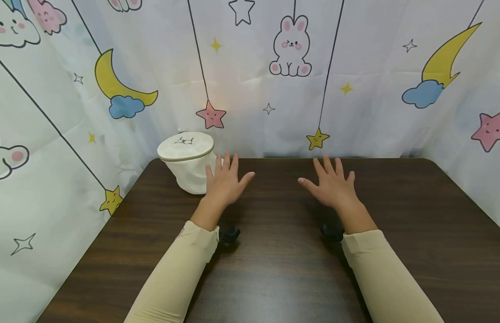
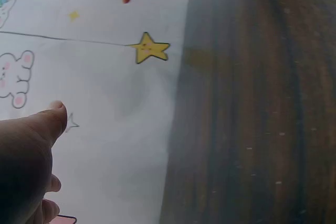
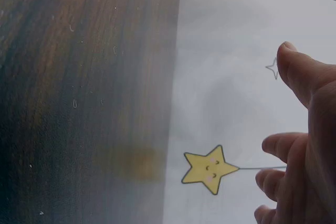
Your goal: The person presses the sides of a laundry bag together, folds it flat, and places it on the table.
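In the head view the left hand (image 1: pixel 225 183) is spread above the dark table, palm down and empty, its fingers partly in front of a white mesh bag (image 1: pixel 187 166) with a round zipped lid. The right hand (image 1: pixel 334 186) is also spread and empty, some way to the right, with its thumb pointing left. The left wrist view shows the left hand (image 2: pixel 26 156) at the lower left; the right wrist view shows the right hand (image 3: pixel 310 124) at the right edge. Neither holds anything.
The dark wooden table (image 1: pixel 270 269) reaches back to a white curtain (image 1: pixel 250 89) printed with stars, moons and rabbits, which also hangs along both sides. A black device (image 1: pixel 229 235) sits at the left wrist and another (image 1: pixel 331 233) at the right wrist.
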`<state>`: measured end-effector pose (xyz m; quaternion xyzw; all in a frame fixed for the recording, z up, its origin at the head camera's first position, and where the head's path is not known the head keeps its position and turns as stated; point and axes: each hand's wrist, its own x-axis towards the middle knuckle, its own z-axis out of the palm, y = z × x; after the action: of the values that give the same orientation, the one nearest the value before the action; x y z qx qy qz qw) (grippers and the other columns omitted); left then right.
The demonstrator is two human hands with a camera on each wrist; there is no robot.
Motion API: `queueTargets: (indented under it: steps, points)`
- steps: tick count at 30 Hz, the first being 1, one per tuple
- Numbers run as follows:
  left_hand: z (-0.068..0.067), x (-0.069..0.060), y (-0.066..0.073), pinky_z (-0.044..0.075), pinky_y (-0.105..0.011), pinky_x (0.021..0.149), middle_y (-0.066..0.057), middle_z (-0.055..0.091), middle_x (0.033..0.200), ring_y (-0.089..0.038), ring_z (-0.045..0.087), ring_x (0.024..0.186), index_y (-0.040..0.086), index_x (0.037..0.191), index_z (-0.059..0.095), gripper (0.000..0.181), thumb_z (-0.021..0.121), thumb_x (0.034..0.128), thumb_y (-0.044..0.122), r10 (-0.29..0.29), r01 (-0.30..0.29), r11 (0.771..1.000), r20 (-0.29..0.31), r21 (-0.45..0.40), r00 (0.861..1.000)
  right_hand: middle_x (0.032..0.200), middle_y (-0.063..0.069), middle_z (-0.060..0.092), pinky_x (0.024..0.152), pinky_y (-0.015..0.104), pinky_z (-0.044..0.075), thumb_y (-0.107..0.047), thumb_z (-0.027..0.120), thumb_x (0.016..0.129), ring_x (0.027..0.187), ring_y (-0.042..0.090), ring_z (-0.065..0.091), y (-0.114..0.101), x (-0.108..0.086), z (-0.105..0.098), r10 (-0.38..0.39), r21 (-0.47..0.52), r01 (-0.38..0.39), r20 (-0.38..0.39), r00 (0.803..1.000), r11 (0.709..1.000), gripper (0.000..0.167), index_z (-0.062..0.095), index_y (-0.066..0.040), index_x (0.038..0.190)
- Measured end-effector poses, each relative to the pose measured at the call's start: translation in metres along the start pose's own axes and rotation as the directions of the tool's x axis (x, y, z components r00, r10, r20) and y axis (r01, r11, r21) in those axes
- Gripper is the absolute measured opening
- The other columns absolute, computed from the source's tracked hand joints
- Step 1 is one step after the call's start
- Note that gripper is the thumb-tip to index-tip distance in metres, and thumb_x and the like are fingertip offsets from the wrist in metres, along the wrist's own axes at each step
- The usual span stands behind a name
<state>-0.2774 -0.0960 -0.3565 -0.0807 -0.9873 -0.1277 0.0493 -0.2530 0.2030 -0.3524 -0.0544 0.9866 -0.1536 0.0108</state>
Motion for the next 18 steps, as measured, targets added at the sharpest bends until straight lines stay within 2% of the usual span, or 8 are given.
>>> queueTargets:
  steps: [7, 9, 11, 13, 14, 15, 18]
  points:
    - [-0.012, 0.002, -0.004, 0.0, -0.062, 0.118, -0.012, 0.008, 0.166, -0.03, -0.002, 0.153, 0.014, 0.159, 0.016, 0.085, 0.031, 0.0965, 0.069, 0.007, -0.01, 0.998, -0.053, -0.056, 0.999, 0.165, 0.014, -0.013, 0.107, 0.075, -0.01, -0.078, 0.029, 0.091, 0.148, 0.043, -0.018, 0.0, 0.001, 0.001, -0.003, -0.001, 0.003, -0.001, 1.0, 1.0, 0.096, 0.0, -0.018, 0.159]
    - [-0.02, 0.002, -0.006, 0.005, -0.06, 0.119, -0.015, 0.013, 0.165, -0.031, 0.005, 0.153, 0.011, 0.157, 0.022, 0.082, 0.035, 0.0979, 0.065, 0.016, -0.025, 0.996, -0.101, -0.082, 0.995, 0.165, 0.014, -0.011, 0.107, 0.074, -0.009, -0.078, 0.03, 0.091, 0.148, 0.043, -0.016, -0.002, 0.001, 0.0, -0.013, 0.016, 0.013, -0.006, 1.0, 1.0, 0.095, 0.001, -0.018, 0.16]
    - [-0.03, 0.001, -0.01, 0.014, -0.056, 0.119, -0.016, 0.02, 0.163, -0.032, 0.014, 0.152, 0.008, 0.155, 0.028, 0.076, 0.039, 0.0995, 0.059, 0.012, -0.034, 0.992, -0.176, -0.119, 0.984, 0.165, 0.014, -0.01, 0.108, 0.074, -0.007, -0.077, 0.031, 0.091, 0.149, 0.043, -0.014, -0.004, 0.002, -0.001, -0.027, 0.047, 0.028, -0.011, 1.0, 0.998, 0.095, 0.002, -0.018, 0.16]
    - [-0.04, 0.001, -0.018, 0.022, -0.052, 0.118, -0.016, 0.028, 0.16, -0.033, 0.023, 0.149, 0.007, 0.151, 0.036, 0.068, 0.044, 0.1003, 0.052, -0.018, -0.031, 0.984, -0.271, -0.178, 0.962, 0.165, 0.014, -0.008, 0.108, 0.074, -0.006, -0.076, 0.033, 0.092, 0.149, 0.043, -0.013, -0.008, 0.002, -0.001, -0.045, 0.082, 0.046, -0.013, 0.999, 0.996, 0.094, 0.002, -0.018, 0.16]
    - [-0.045, 0.001, -0.023, 0.025, -0.052, 0.117, -0.016, 0.032, 0.158, -0.033, 0.027, 0.147, 0.006, 0.149, 0.04, 0.064, 0.046, 0.1004, 0.048, -0.043, -0.028, 0.977, -0.325, -0.212, 0.945, 0.165, 0.013, -0.008, 0.108, 0.074, -0.006, -0.076, 0.033, 0.092, 0.149, 0.042, -0.013, -0.01, 0.003, -0.001, -0.052, 0.099, 0.053, -0.014, 0.999, 0.994, 0.094, 0.003, -0.018, 0.16]
    - [-0.049, 0.001, -0.029, 0.028, -0.052, 0.115, -0.016, 0.035, 0.157, -0.035, 0.031, 0.145, 0.006, 0.147, 0.044, 0.06, 0.048, 0.1001, 0.044, -0.076, -0.023, 0.967, -0.376, -0.253, 0.923, 0.165, 0.013, -0.008, 0.109, 0.074, -0.006, -0.076, 0.034, 0.092, 0.15, 0.042, -0.013, -0.012, 0.003, -0.001, -0.058, 0.113, 0.06, -0.013, 0.998, 0.992, 0.094, 0.003, -0.018, 0.16]
    - [-0.058, 0.0, -0.051, 0.033, -0.055, 0.11, -0.016, 0.042, 0.151, -0.038, 0.037, 0.138, 0.007, 0.141, 0.051, 0.052, 0.052, 0.0988, 0.037, -0.201, 0.004, 0.93, -0.499, -0.368, 0.843, 0.166, 0.012, -0.007, 0.109, 0.074, -0.004, -0.076, 0.034, 0.092, 0.15, 0.041, -0.011, -0.017, 0.004, 0.001, -0.078, 0.131, 0.079, -0.014, 0.997, 0.988, 0.093, 0.004, -0.019, 0.16]
